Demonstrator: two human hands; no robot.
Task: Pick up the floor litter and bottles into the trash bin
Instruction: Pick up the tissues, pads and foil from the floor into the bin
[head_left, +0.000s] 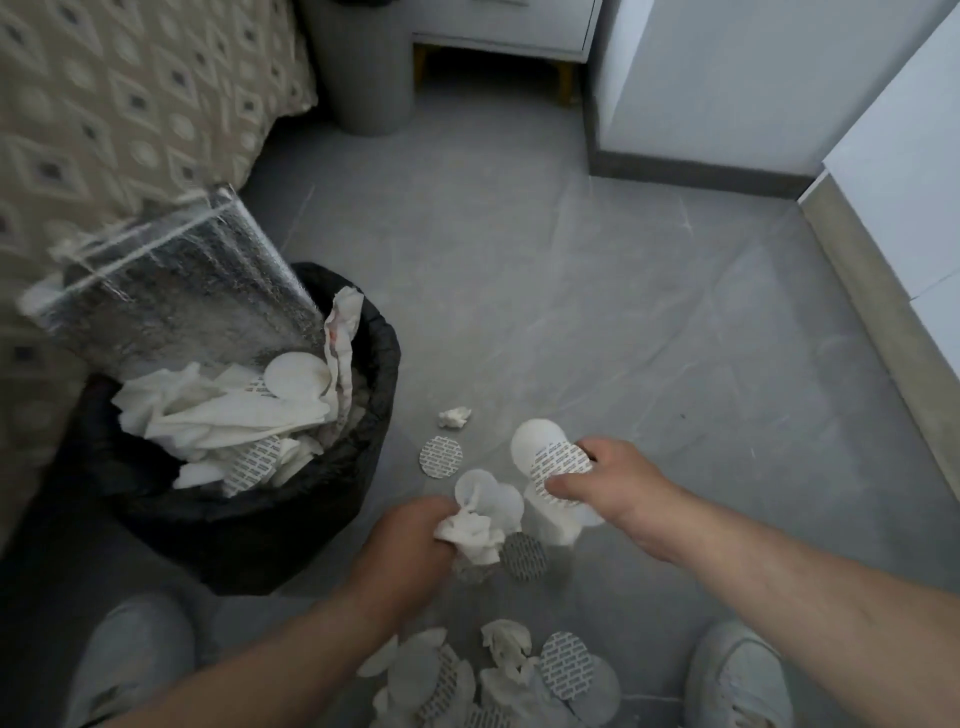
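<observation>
A black-lined trash bin (363, 415) stands at the left, filled with white tissues, round paper discs and a silver foil bag (171, 291) that sticks out of it. My left hand (410, 540) grips crumpled tissues and a white disc (478, 514) just right of the bin. My right hand (608, 478) pinches several round discs (550, 462), one of them printed. Loose on the floor lie a printed disc (440, 456), a small tissue wad (454, 417) and a pile of discs and tissues (498, 675) between my feet.
A patterned bedspread (130, 114) hangs at the left behind the bin. A grey cylindrical bin (363, 78) and a white nightstand (498, 26) stand at the back. White cabinets (909, 156) line the right side. My shoes (737, 675) flank the pile.
</observation>
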